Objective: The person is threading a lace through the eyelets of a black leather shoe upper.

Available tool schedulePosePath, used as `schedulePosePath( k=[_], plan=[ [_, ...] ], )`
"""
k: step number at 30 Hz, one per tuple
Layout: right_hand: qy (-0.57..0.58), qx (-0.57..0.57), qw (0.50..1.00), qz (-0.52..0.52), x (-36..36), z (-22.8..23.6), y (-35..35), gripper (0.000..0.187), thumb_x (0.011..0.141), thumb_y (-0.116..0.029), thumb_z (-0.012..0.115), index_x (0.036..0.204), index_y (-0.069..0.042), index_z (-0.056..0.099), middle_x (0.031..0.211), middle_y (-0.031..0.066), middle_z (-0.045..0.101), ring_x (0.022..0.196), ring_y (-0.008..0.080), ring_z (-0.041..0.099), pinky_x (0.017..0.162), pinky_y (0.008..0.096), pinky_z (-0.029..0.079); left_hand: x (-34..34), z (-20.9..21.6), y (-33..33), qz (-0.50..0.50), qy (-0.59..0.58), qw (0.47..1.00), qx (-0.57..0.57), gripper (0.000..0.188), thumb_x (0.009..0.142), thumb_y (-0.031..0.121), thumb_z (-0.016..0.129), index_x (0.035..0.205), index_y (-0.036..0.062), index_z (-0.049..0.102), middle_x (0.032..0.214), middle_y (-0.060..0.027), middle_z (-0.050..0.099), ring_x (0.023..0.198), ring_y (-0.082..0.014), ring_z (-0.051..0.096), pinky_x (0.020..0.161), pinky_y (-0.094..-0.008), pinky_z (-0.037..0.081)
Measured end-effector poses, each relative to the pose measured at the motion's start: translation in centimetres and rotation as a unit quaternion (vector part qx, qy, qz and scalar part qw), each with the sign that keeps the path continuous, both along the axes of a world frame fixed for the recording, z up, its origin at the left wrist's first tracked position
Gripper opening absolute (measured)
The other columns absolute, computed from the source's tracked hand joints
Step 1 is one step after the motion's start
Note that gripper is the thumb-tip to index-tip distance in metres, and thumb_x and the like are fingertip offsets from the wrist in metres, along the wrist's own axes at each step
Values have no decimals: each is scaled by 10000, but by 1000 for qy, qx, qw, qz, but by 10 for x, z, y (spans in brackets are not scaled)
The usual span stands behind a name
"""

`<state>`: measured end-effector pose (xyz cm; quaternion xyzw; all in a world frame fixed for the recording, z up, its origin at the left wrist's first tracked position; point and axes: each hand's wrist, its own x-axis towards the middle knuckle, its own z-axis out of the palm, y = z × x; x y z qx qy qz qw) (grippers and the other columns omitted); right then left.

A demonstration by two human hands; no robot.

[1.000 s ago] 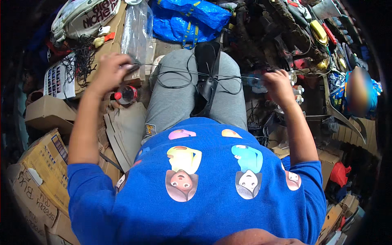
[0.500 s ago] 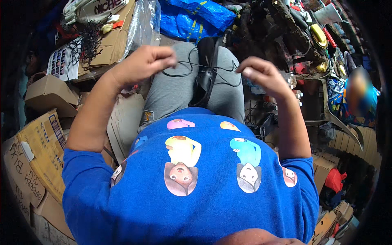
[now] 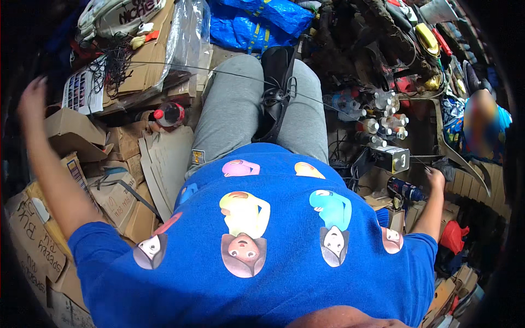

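Note:
A black shoe (image 3: 276, 101) is clamped between my knees, in grey trousers. Dark thread (image 3: 219, 71) comes out of it on both sides, drawn out in long lines, with a small loop standing at the shoe's edge. Far out to the left, my left hand (image 3: 34, 101) is raised and somewhat blurred, fingers closed at the end of the left line; the thread is hard to follow close to the hand. Low on the right, my right hand (image 3: 436, 179) pinches the other end, its arm stretched out sideways.
Cardboard boxes (image 3: 74, 128) pile up on the left, beside a red-capped bottle (image 3: 170, 115). Several small bottles (image 3: 385, 120) and a metal tin (image 3: 395, 159) stand right of my knees. A blue bag (image 3: 257, 24) lies ahead, and a curved metal piece (image 3: 459, 167) juts out at right.
Both hands have swung far apart from beside the shoe, left hand outward left, right hand outward and down right. The slack thread loops have been pulled into long straight lines.

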<state>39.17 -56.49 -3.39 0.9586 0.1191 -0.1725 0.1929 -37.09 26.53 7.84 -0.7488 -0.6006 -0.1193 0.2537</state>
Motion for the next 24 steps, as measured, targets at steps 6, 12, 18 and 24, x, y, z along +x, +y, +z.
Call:
schedulePosePath(
  k=[6, 12, 18, 24],
  plan=[
    [332, 400, 840, 155, -184, -34, 288, 488, 835, -229, 661, 1302, -207, 521, 1185, 119, 603, 1029, 172, 578, 856, 316, 458, 242, -114, -222, -482, -229, 738, -413, 397, 790, 80, 635, 1184, 122, 606, 1118, -97, 624, 1045, -241, 574, 915, -326, 441],
    [457, 452, 751, 152, -270, -32, 391, 189, 874, -205, 635, 937, -29, 604, 795, -28, 572, 721, 43, 476, 647, 211, 398, 290, -137, -261, -435, -218, 671, -559, 303, 830, 234, 649, 1077, 60, 626, 835, -90, 649, 754, -175, 595, 691, -311, 468],
    [421, 533, 728, 89, -218, -39, 367, 240, 837, -271, 639, 686, -125, 521, 630, -69, 411, 592, 58, 368, 533, 222, 300, 219, -128, -183, -317, -289, 751, -502, 216, 857, 227, 632, 771, 32, 599, 652, 43, 493, 615, -66, 439, 565, -239, 378],
    [325, 560, 760, -55, -133, -60, 280, 224, 872, -299, 610, 752, -123, 538, 668, -75, 427, 599, 46, 370, 540, 215, 289, 74, -99, -98, -210, -464, 765, -395, 182, 880, 215, 612, 891, 39, 655, 786, -10, 630, 759, -98, 557, 724, -234, 422]
  ],
)
